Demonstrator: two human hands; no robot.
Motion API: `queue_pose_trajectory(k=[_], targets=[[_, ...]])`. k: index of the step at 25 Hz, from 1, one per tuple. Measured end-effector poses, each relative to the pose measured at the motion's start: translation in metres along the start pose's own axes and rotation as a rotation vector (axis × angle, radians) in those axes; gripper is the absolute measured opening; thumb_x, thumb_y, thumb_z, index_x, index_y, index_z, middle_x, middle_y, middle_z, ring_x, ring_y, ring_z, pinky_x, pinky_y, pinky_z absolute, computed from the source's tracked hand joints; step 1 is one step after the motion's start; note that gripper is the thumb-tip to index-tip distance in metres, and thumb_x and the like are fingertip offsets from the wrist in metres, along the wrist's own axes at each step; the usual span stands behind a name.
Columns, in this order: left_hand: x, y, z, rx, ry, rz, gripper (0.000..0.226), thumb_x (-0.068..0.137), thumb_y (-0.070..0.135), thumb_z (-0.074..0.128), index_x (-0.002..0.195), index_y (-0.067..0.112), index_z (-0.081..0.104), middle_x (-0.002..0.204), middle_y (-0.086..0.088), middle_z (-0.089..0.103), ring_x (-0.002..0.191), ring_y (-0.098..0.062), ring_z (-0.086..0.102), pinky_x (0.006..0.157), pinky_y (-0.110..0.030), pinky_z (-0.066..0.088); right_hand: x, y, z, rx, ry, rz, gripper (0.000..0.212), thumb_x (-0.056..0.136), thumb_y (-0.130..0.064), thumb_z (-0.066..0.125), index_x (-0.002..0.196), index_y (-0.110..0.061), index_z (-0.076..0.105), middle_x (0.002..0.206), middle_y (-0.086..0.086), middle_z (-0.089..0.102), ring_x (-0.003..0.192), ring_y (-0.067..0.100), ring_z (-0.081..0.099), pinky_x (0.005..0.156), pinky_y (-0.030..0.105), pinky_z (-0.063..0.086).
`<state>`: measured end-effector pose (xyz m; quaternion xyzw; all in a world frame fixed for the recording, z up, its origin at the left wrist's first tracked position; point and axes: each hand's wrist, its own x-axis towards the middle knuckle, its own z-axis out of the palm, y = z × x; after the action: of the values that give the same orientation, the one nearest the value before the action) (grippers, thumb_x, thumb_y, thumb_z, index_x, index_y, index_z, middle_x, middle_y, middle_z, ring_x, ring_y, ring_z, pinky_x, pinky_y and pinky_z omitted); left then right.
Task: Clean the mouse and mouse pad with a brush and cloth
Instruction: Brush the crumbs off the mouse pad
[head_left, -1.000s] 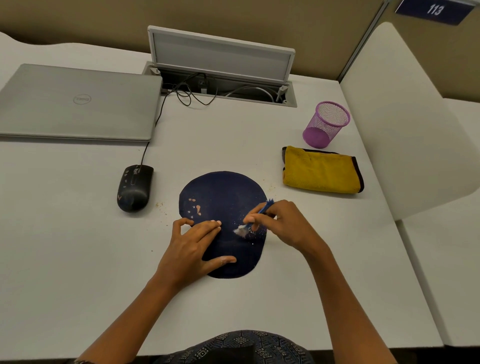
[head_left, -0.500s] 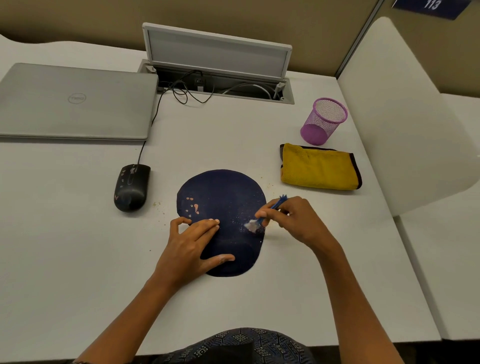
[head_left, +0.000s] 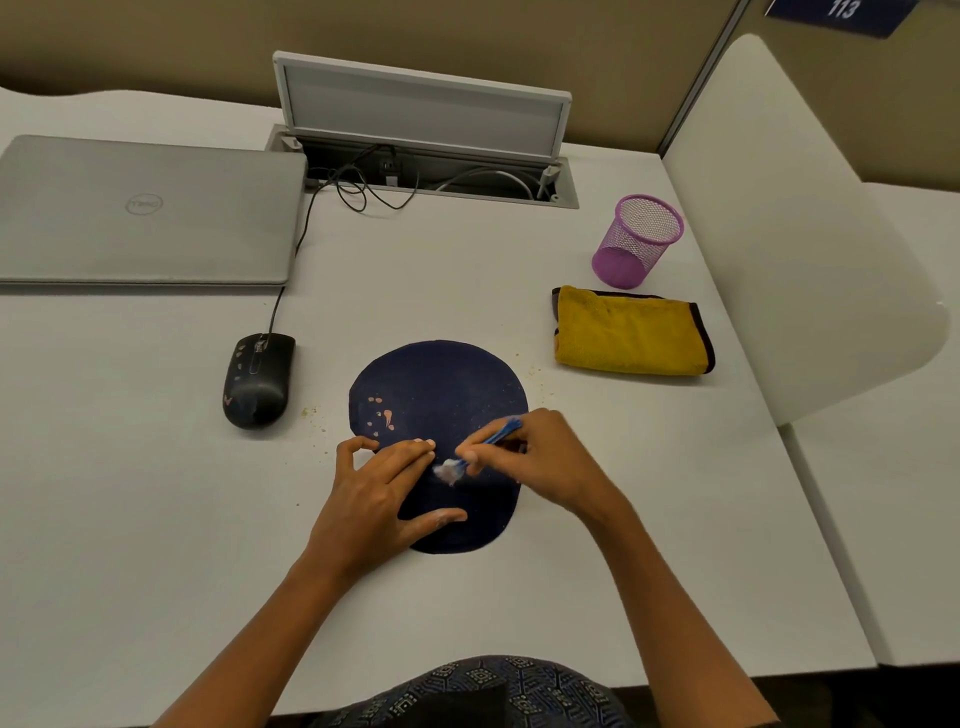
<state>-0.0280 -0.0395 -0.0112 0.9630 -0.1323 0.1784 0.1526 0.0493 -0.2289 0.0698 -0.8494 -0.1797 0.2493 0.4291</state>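
The left hand (head_left: 382, 499) lies flat with straight fingers pressing the near left part of the mouse pad (head_left: 441, 395), thumb spread across its lower edge. The right hand (head_left: 540, 462) pinches a thin blue brush (head_left: 496, 436), its pale bristles touching the pad just beside the left fingertips.

The pad is a dark navy, rounded oval lying flat on a smooth white tabletop (head_left: 156, 519), with pinkish spots on its left part. Small crumbs dot the tabletop near its edges. To the left, apart from it, sits a black corded mouse (head_left: 257, 382), also spotted. A folded yellow cloth (head_left: 631, 332) with dark trim lies to the right, and behind it stands a purple wire-mesh cup (head_left: 636, 241). A closed grey laptop (head_left: 145, 208) rests far left beside an open cable hatch (head_left: 426, 114). Beige partition walls close off the back.
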Motion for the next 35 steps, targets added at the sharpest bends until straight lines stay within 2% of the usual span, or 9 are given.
queue_pose_trajectory(k=[3,6,10,15,20,25,30,33,35], targets=[[0.000,0.001,0.000,0.002,0.000,-0.007,0.070,0.077,0.067,0.047,0.107,0.008,0.069,0.111,-0.003,0.068,0.096,-0.020,0.066,0.093,-0.040,0.033,0.004,0.003,0.001,-0.229,0.070,0.067,0.019,0.088,-0.030,0.060,0.098,-0.020,0.073,0.096,0.003,0.074,0.087,0.014,0.066,0.085,0.033,0.054],[0.000,0.001,-0.001,-0.005,0.001,-0.022,0.070,0.077,0.067,0.047,0.106,0.008,0.070,0.112,-0.003,0.068,0.097,-0.021,0.066,0.092,-0.042,0.037,0.003,0.004,-0.011,-0.243,0.238,0.110,0.025,0.089,-0.034,0.059,0.103,-0.017,0.071,0.096,0.005,0.073,0.087,0.015,0.065,0.082,0.030,0.053],[-0.001,0.001,-0.001,-0.001,-0.008,-0.015,0.070,0.077,0.067,0.047,0.107,0.008,0.069,0.112,-0.003,0.068,0.097,-0.020,0.066,0.093,-0.039,0.032,0.000,-0.006,0.003,-0.218,-0.017,0.012,0.017,0.088,-0.029,0.060,0.095,-0.022,0.074,0.093,0.003,0.074,0.085,0.014,0.065,0.080,0.033,0.055],[0.000,0.001,-0.001,-0.022,-0.015,-0.025,0.070,0.078,0.067,0.048,0.106,0.008,0.070,0.113,-0.003,0.068,0.099,-0.019,0.066,0.094,-0.039,0.031,0.004,0.010,-0.024,-0.415,0.160,0.163,0.028,0.089,-0.038,0.056,0.104,-0.020,0.071,0.098,0.003,0.072,0.081,0.013,0.061,0.074,0.025,0.046],[-0.002,0.001,-0.001,-0.009,-0.006,-0.009,0.069,0.077,0.067,0.048,0.106,0.007,0.070,0.111,-0.004,0.069,0.097,-0.021,0.067,0.094,-0.040,0.030,0.001,0.008,-0.011,-0.272,-0.011,0.062,0.018,0.088,-0.033,0.060,0.095,-0.022,0.073,0.088,-0.002,0.073,0.073,0.008,0.060,0.071,0.023,0.050],[0.001,0.003,-0.005,-0.016,-0.032,-0.034,0.072,0.077,0.067,0.046,0.117,0.010,0.063,0.109,-0.003,0.069,0.096,-0.019,0.067,0.095,-0.039,0.027,0.002,0.011,-0.022,-0.228,0.313,0.089,0.019,0.089,-0.028,0.059,0.098,-0.017,0.071,0.091,0.004,0.072,0.079,0.014,0.065,0.076,0.025,0.053],[0.002,0.006,-0.007,-0.066,-0.033,-0.080,0.078,0.076,0.071,0.042,0.128,0.013,0.044,0.106,0.000,0.069,0.093,-0.018,0.068,0.094,-0.042,0.034,0.003,0.001,0.004,-0.245,0.054,0.049,0.017,0.088,-0.029,0.059,0.098,-0.021,0.071,0.093,0.000,0.073,0.084,0.011,0.064,0.079,0.026,0.054],[0.002,0.006,-0.007,-0.069,-0.027,-0.100,0.080,0.073,0.072,0.043,0.130,0.015,0.040,0.106,0.003,0.069,0.095,-0.017,0.068,0.094,-0.044,0.035,0.005,0.009,-0.012,-0.480,0.302,0.162,0.024,0.091,-0.034,0.054,0.098,-0.018,0.070,0.090,0.005,0.072,0.075,0.012,0.060,0.069,0.024,0.048],[0.002,0.005,-0.007,-0.072,-0.027,-0.098,0.081,0.074,0.072,0.043,0.131,0.015,0.041,0.107,0.003,0.069,0.095,-0.016,0.067,0.097,-0.040,0.028,0.006,0.006,-0.013,-0.303,0.338,0.117,0.021,0.090,-0.031,0.057,0.098,-0.017,0.071,0.090,0.004,0.073,0.076,0.010,0.063,0.074,0.023,0.052]])
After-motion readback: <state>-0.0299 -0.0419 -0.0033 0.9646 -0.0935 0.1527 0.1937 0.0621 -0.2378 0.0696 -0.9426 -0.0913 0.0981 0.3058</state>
